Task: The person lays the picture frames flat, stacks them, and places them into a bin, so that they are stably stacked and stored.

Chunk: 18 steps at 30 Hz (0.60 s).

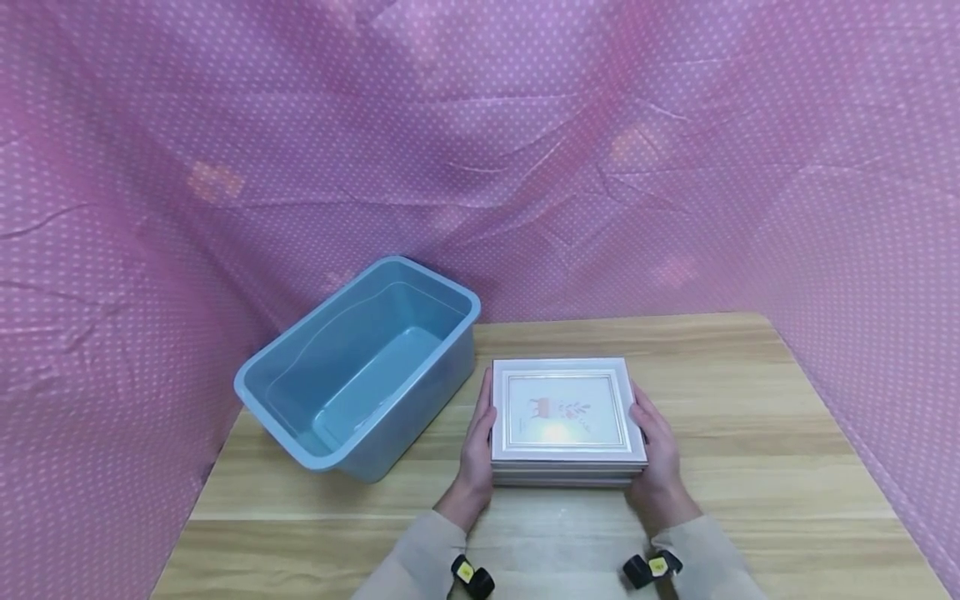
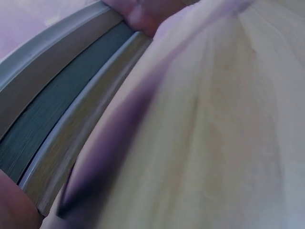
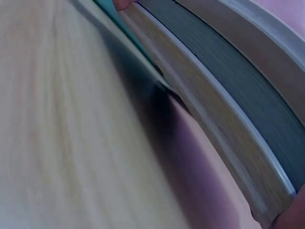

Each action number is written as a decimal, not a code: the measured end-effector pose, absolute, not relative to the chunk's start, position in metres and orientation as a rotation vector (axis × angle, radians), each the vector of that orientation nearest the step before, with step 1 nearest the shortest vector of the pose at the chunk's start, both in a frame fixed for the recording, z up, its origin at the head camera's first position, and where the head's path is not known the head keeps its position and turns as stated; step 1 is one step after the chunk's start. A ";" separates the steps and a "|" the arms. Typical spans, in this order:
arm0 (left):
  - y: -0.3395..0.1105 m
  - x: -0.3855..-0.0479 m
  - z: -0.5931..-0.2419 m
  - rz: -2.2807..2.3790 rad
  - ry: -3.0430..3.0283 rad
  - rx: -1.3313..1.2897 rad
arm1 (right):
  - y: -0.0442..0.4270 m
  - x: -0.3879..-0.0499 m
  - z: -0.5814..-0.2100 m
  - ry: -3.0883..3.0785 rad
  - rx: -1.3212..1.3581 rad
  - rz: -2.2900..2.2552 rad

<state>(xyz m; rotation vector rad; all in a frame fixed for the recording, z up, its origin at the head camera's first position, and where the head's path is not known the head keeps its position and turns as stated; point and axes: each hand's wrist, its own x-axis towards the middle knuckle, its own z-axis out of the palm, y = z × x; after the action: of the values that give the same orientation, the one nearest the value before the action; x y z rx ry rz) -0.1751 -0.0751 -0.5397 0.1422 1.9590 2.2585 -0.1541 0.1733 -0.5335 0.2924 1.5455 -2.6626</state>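
Both hands hold a stack of white picture frames (image 1: 561, 452) between them, at the front middle of the table. The top frame faces up, with a pale picture of a small reddish animal and a sprig behind shiny glazing. My left hand (image 1: 476, 450) grips the stack's left side, and my right hand (image 1: 660, 454) grips its right side. In the left wrist view, the layered edges of the picture frames (image 2: 66, 90) run between parts of the hand. Similar edges of the picture frames (image 3: 228, 81) show in the right wrist view. The fingers beneath are mostly hidden.
A blue-grey plastic tub (image 1: 442, 367) stands at an angle on the left of the wooden table (image 1: 750, 450), with nothing visible inside. Pink dotted cloth (image 1: 525, 167) hangs behind the table and along both sides.
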 end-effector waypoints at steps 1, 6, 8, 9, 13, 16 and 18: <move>-0.075 -0.175 -0.536 2.261 1.954 0.138 | 0.173 -0.153 -0.532 1.543 0.269 -2.682; -0.076 -0.176 -0.522 2.291 1.962 0.143 | 0.177 -0.153 -0.524 1.731 0.045 -2.668; -0.076 -0.176 -0.518 2.296 1.979 0.159 | 0.178 -0.154 -0.522 1.804 -0.019 -2.644; -0.076 -0.176 -0.517 2.298 1.983 0.166 | 0.179 -0.154 -0.520 1.809 -0.028 -2.641; -0.077 -0.177 -0.511 2.299 1.996 0.168 | 0.178 -0.157 -0.515 1.811 -0.048 -2.633; -0.078 -0.178 -0.507 2.316 1.997 0.168 | 0.178 -0.158 -0.512 1.800 -0.042 -2.636; -0.078 -0.178 -0.505 2.325 2.003 0.164 | 0.177 -0.158 -0.510 1.801 -0.031 -2.635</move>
<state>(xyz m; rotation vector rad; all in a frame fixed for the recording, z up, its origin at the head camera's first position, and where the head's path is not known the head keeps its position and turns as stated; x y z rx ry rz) -0.1781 -0.0779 -0.5046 0.1641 2.0031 2.3249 -0.1577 0.1771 -0.5099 -0.0313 1.8008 -2.6352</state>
